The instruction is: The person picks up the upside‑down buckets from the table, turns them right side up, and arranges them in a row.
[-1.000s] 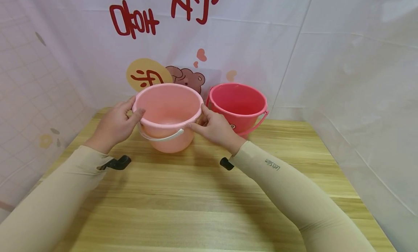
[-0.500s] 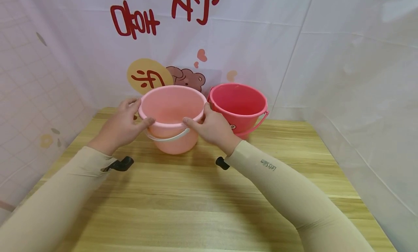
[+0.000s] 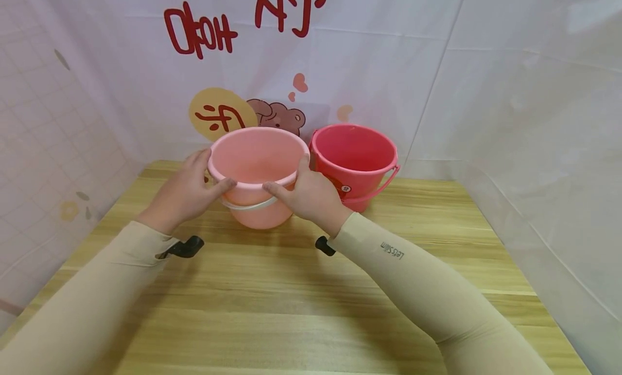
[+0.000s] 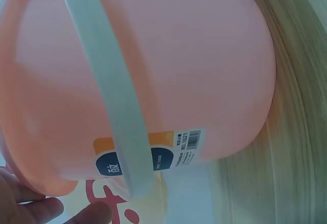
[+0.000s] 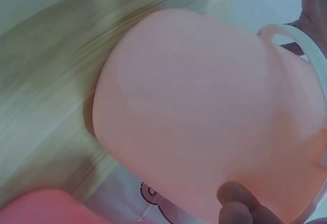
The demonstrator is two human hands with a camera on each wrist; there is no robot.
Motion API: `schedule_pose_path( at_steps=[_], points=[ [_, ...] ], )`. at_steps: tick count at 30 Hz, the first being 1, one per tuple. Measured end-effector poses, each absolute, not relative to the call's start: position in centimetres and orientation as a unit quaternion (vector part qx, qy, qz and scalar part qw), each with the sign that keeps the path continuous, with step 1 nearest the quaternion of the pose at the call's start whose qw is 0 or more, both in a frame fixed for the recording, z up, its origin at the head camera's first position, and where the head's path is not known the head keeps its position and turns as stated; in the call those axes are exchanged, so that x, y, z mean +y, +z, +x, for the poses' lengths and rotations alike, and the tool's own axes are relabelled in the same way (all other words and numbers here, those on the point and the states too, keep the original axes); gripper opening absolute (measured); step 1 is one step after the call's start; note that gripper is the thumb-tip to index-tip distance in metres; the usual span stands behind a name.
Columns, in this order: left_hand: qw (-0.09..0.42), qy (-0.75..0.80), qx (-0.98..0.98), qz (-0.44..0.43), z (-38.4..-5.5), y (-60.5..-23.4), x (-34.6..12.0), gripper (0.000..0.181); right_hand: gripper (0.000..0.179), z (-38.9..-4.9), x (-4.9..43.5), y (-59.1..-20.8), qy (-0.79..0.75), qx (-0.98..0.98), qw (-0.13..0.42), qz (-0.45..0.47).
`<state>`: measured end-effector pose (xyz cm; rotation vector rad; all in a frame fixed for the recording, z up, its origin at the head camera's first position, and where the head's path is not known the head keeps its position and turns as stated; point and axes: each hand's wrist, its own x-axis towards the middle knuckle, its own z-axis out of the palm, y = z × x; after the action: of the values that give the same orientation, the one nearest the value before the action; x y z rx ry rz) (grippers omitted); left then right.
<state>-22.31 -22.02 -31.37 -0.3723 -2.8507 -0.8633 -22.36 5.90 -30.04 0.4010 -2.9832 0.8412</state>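
A light pink plastic bucket [image 3: 259, 148] stands upright at the back of the table, between my hands. My left hand [image 3: 182, 191] grips its rim on the left, thumb over the front edge. On the right side my right hand [image 3: 316, 197] holds the same rim, its thumb also lying across the front. A white handle [image 3: 250, 206] hangs down around the front of the bucket. The left wrist view shows a barcode label [image 4: 194, 140] on the bucket's wall. Fingertips [image 5: 237, 196] press under the rim in the right wrist view.
Close to the right of the pink bucket stands a deep pink bucket [image 3: 355, 148], its own handle [image 3: 379, 191] hanging down. Printed white cloth [image 3: 369, 51] rises behind the wooden table [image 3: 291, 310] and along both sides.
The light pink bucket has shifted slightly right and turned, so its handle joint at the right front has gone behind my right hand. My thumbs have come closer together.
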Motion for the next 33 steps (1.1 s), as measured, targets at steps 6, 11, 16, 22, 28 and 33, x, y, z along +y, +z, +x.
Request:
schedule_pose_path(
  at_steps=[6, 11, 16, 22, 28, 33],
  points=[
    [0.071, -0.308, -0.94, -0.127, -22.6, -31.5, -21.6, 0.096, 0.117, -22.5, 5.9, -30.1, 0.29, -0.951, -0.001, 0.111],
    [0.068, -0.317, -0.938, -0.125, -22.8, -31.5, -21.3, 0.096, 0.113, -22.8, 5.9, -30.1, 0.297, -0.949, 0.001, 0.105],
    [0.074, -0.321, -0.936, -0.126, -23.3, -31.7, -21.3, 0.093, 0.104, -23.4, 6.0, -30.1, 0.295, -0.949, 0.019, 0.113],
    [0.079, -0.322, -0.936, -0.118, -23.9, -32.0, -21.3, 0.091, 0.106, -23.8, 5.9, -30.1, 0.301, -0.947, 0.024, 0.106],
    [0.074, -0.322, -0.937, -0.113, -24.4, -32.1, -21.3, 0.094, 0.105, -24.1, 5.8, -30.1, 0.312, -0.944, 0.018, 0.103],
    [0.071, -0.323, -0.937, -0.114, -24.6, -32.0, -21.2, 0.093, 0.105, -24.4, 5.8, -30.2, 0.323, -0.941, 0.012, 0.1]
  ],
)
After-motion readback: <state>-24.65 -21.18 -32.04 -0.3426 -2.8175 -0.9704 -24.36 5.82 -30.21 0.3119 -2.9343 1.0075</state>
